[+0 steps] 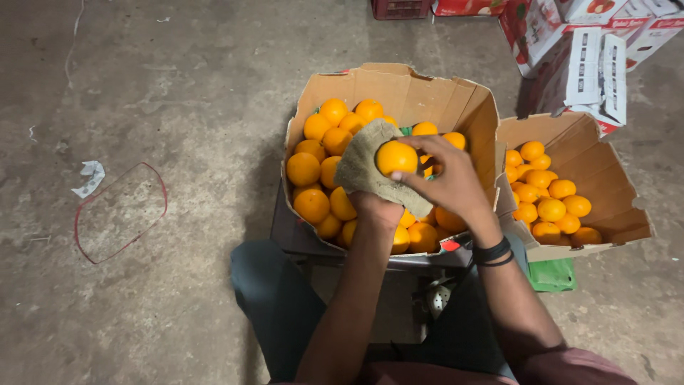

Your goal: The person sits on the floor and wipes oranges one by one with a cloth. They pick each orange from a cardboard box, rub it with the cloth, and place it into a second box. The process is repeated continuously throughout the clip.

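Dark trousers frame our knees; above them our left hand [376, 207] bunches a tan cloth [367, 165] under one orange [396, 157], which our right hand [452, 182] clasps over the nearer cardboard box [427, 93]. That box is heaped with fruit (wiped or not, we cannot tell). Beyond, a second box [613, 214] holds fewer oranges.

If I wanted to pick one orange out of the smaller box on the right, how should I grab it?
Come straight down from above: the smaller box is open at the top and its walls block the sides. Choose an orange lying on top of the pile and cup its upper half, fingers spread around the widest part, since round fruit probably rolls from a pinch.
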